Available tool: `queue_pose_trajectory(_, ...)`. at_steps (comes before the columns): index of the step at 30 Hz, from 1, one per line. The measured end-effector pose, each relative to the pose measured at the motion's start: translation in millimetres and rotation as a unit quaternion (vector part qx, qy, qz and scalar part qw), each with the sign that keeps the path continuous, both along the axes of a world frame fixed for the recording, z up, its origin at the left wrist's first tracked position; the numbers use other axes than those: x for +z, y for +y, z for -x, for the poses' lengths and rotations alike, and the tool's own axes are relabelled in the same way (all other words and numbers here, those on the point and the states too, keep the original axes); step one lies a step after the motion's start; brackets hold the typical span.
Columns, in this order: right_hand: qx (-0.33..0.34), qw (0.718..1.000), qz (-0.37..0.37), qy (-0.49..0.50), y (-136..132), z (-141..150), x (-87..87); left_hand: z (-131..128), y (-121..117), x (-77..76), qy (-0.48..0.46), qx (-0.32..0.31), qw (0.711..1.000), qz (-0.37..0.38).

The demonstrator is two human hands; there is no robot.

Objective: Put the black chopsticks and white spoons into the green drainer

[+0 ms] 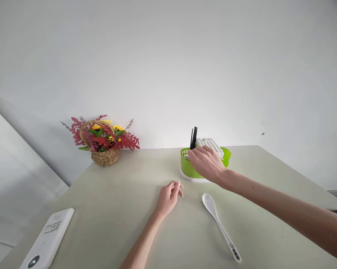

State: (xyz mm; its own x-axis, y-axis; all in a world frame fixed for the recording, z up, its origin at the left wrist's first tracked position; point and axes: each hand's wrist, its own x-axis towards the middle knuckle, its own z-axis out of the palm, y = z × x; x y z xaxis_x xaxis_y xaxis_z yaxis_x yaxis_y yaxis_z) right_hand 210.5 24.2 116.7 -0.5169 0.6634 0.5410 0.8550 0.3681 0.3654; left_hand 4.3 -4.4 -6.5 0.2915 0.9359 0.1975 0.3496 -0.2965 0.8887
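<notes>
My right hand (207, 162) reaches over the front of a green utensil holder (187, 168) with a white base. Its fingers are bent down and closed at the holder's left compartment, and the back of the hand hides what they grip, if anything. A small white piece (187, 157) shows beside the fingertips. Black chopsticks (194, 138) stand upright just behind that hand. On the table, in front of the holder, my left hand (169, 196) rests with loosely curled, slightly parted fingers and nothing in it. A white long-handled spoon (218, 222) lies between my forearms, bowl toward the holder.
A white slotted rack (210, 144) sits tilted in the holder's right part. At the back left stands a wicker basket (105, 157) of red and yellow flowers. A white flat device (49, 237) lies near the left edge of the table (115, 209), and a wall rises behind.
</notes>
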Motion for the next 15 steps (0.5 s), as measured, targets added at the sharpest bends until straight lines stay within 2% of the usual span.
queue_pose_trajectory(6, 0.021, 0.998, 0.031, 0.047, -8, -6, 1.2, 1, 1, -2.1, 0.001, 0.003, 1.0, -0.006)
queue_pose_trajectory(11, 0.14, 0.988, 0.0, 0.07, -30, -26, 3.4, 1, -1, -0.3, 0.001, -0.001, 1.0, -0.002)
queue_pose_trajectory(13, 0.177, 0.982, 0.044, 0.052, -42, -33, -4.5, 1, -2, 1.2, 0.0, -0.001, 1.0, -0.001)
queue_pose_trajectory(15, 0.163, 0.979, 0.114, 0.035, -55, -41, -19.6, 1, -2, 2.3, 0.002, 0.001, 1.0, -0.003)
